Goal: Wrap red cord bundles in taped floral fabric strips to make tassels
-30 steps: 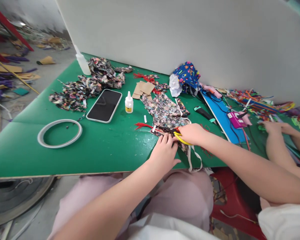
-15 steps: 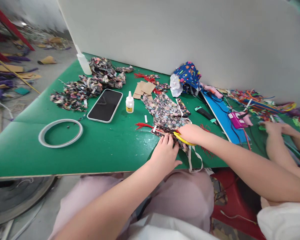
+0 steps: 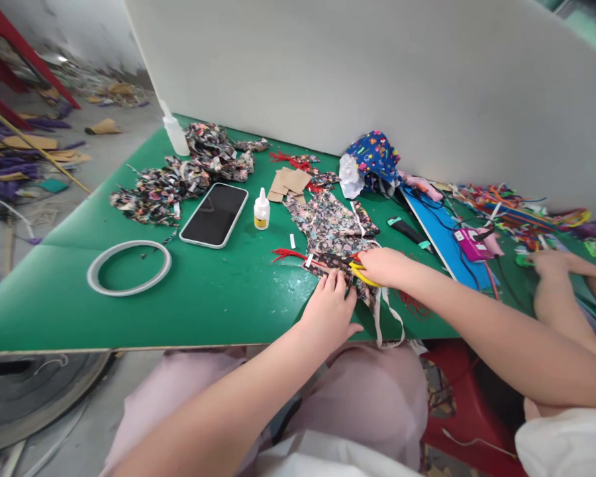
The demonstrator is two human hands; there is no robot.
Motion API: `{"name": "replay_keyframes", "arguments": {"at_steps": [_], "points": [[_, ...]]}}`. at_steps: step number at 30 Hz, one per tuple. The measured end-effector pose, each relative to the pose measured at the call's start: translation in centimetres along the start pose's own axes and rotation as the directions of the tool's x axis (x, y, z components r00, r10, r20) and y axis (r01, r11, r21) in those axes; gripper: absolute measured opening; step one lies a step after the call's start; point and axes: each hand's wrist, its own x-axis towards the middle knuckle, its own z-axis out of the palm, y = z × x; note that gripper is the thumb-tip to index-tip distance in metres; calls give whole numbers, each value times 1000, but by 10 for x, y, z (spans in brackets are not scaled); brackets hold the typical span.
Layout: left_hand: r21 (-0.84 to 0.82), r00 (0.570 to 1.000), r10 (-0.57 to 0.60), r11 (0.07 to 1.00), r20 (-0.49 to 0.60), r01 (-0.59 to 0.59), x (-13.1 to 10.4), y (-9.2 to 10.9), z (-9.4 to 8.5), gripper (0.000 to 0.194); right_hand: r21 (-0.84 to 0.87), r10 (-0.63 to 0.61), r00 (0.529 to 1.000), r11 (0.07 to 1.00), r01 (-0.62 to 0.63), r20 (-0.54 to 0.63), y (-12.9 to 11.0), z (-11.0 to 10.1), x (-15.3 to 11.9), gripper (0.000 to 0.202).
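Observation:
My right hand (image 3: 385,265) grips a pair of scissors (image 3: 365,275) with yellow handles, the blades pointing left over the floral cloth (image 3: 328,218). Flat on the near part of this cloth lies my left hand (image 3: 330,305), fingers spread, just left of the scissors. A red tassel (image 3: 288,253) and a small white tag (image 3: 309,260) show at the cloth's left edge. White straps (image 3: 390,324) hang from it towards the table's front edge. Whether the blades are cutting anything I cannot tell.
On the green table (image 3: 228,291) are a tape roll (image 3: 93,278), a phone (image 3: 214,215), a small glue bottle (image 3: 261,211), brown paper pieces (image 3: 289,182) and bunched floral fabric (image 3: 153,192). A cutter (image 3: 410,233) lies right. Another person's hands (image 3: 551,262) work at far right.
The scissor blades show more clearly over the cloth, and the right hand sits slightly further right. The left hand stays on the cloth. The whole view has shifted slightly.

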Motion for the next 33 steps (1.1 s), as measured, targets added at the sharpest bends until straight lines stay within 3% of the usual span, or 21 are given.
{"name": "replay_keyframes", "arguments": {"at_steps": [13, 17, 24, 33], "points": [[-3, 999, 6, 1000, 37, -6, 1, 0, -2, 67, 117, -60, 992, 992, 47, 114, 4, -13, 3, 71], [-17, 999, 5, 1000, 34, -5, 1, 0, -1, 68, 107, -61, 993, 993, 50, 97, 2, -10, 6, 66], [-15, 1000, 8, 1000, 28, -7, 1, 0, 1, 70, 84, -71, 996, 994, 66, 51, -3, -5, 11, 41], [-21, 998, 5, 1000, 65, -3, 1, 0, -1, 71, 75, -39, 999, 996, 37, 25, 2, -1, 18, 44]]}}
